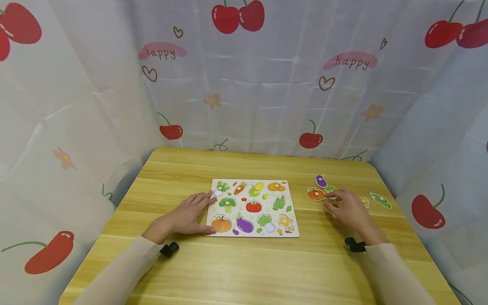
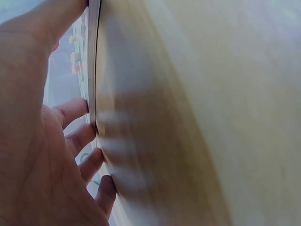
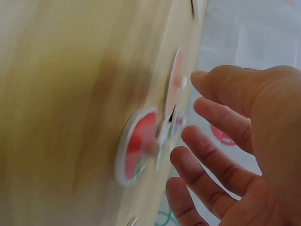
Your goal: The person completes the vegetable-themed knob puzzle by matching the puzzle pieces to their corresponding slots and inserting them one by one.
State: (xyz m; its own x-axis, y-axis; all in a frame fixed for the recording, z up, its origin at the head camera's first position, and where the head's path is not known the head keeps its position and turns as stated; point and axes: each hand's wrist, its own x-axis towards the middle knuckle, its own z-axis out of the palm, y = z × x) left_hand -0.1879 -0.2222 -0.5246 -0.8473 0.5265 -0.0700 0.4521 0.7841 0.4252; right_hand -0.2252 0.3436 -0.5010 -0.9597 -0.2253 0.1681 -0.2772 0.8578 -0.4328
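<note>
A white puzzle board (image 1: 234,212) with vegetable pictures lies flat on the table. My left hand (image 1: 188,216) rests at its left side, thumb on the near corner and fingertips against the edge. The left wrist view shows the fingers spread along the board's edge, some small knobs beyond. Off to the right, my right hand (image 1: 348,209) hovers over loose knobbed pieces with loosely bent fingers, apart from them. Nearest are a pumpkin piece (image 1: 315,194), a green piece (image 1: 330,188) partly hidden by the hand, and a red tomato piece (image 3: 141,136), clearer in the right wrist view.
An eggplant piece (image 1: 321,181) lies behind the pumpkin piece. Right of my right hand are a yellow mushroom piece (image 1: 365,202) and a green pea-pod piece (image 1: 380,200). The wooden table (image 1: 244,267) is bounded by a cherry-printed curtain (image 1: 251,106) at the back and sides.
</note>
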